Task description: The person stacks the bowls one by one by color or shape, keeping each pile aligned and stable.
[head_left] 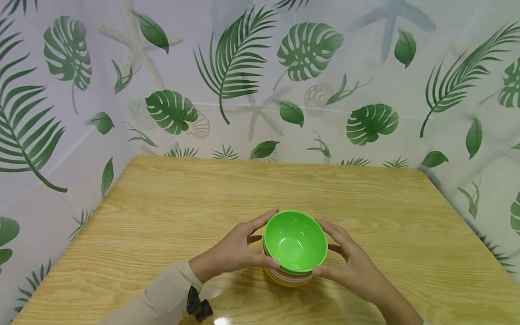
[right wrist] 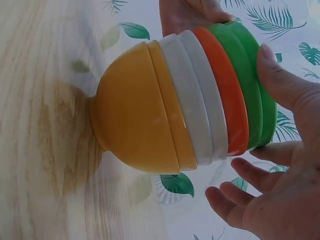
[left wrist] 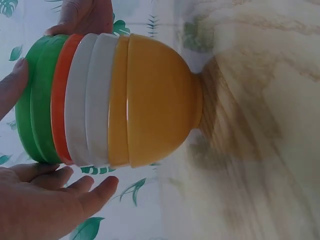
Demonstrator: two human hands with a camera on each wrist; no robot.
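Observation:
Nested bowls stand in one upright stack on the wooden table (head_left: 183, 194). At the top are two green bowls (head_left: 294, 239), and the upper one's glossy inside faces the head camera. Below them come an orange-red bowl (left wrist: 62, 100), two white bowls (right wrist: 192, 95) and two yellow bowls (left wrist: 155, 100), the lowest with its foot on the table. My left hand (head_left: 235, 253) grips the green bowls' rim from the left, thumb at the near side. From the right, my right hand (head_left: 353, 262) grips the same rim; its lower fingers spread beside the stack (right wrist: 135, 110).
A leaf-patterned sheet (head_left: 243, 67) hangs behind the table and along its sides. A small black device (head_left: 198, 304) is strapped at the left wrist, over a beige sleeve (head_left: 162, 293).

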